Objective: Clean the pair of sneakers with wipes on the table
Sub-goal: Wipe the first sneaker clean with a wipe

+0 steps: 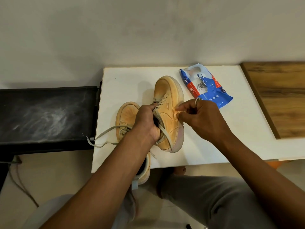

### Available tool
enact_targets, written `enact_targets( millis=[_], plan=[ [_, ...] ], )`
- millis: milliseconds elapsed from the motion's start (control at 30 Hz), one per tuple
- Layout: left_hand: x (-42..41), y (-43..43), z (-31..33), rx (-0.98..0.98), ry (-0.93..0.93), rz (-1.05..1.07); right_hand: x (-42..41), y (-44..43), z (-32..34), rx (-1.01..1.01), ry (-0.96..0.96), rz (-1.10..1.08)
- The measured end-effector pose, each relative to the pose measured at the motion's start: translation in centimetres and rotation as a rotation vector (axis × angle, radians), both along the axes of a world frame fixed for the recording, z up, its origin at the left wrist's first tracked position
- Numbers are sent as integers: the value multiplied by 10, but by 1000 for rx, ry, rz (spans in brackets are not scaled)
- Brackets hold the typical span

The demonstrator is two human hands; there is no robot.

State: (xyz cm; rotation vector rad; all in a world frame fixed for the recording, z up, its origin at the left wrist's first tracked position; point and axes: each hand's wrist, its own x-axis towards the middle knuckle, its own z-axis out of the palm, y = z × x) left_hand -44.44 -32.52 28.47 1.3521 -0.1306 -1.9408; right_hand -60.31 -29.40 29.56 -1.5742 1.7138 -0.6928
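Observation:
Two tan sneakers lie on the white table. My left hand grips the right-hand sneaker at its opening and laces, with fingers inside the collar. My right hand, wearing a ring, pinches a small crumpled wipe against that sneaker's side. The other sneaker lies to the left, partly hidden under my left forearm, with its heel over the table's near edge and loose laces trailing left.
A torn blue wipes packet lies at the back right of the table. A wooden board sits on the right. A black dusty bench adjoins the table's left side. My knees are below the near edge.

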Motion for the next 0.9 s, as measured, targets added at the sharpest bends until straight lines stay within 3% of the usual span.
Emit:
enact_targets(
  millis=[167,333,533,733,900],
  plan=[
    [0,1,3,11,13,-10,-5,4,5,228,-101,191],
    [0,-1,-1,10,2,10,-2,-3,0,38,10,-4],
    [-1,2,1,15,40,-5,-9,1,6,236,-27,173],
    [-6,3,5,6,167,-19,-5,1,10,-24,-91,-20],
    [-18,11,16,-25,237,-59,-9,1,5,-48,-68,-20]
  ],
)
